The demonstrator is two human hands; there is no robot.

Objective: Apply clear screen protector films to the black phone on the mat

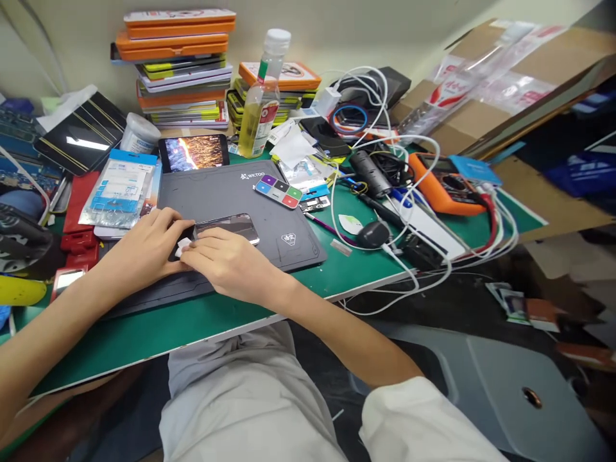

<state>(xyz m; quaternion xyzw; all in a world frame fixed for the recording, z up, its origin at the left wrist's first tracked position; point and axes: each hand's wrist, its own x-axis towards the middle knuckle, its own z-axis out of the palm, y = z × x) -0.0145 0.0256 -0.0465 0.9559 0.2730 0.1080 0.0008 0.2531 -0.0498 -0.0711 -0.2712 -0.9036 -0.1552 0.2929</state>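
A phone with a dark, glossy face lies on the grey work mat. My left hand grips its left end, with the thumb low and the fingers over the top edge. Between the fingertips of my right hand is a small white piece of wipe or paper, pressed against the phone near my left thumb. My right hand covers the phone's lower left part. Just beyond the phone on the mat rests a box with coloured squares.
A second phone with a lit screen leans at the mat's back edge. Behind stand a bottle of yellow liquid and stacked orange boxes. Tangled white cables and an orange multimeter lie right; plastic packets lie left.
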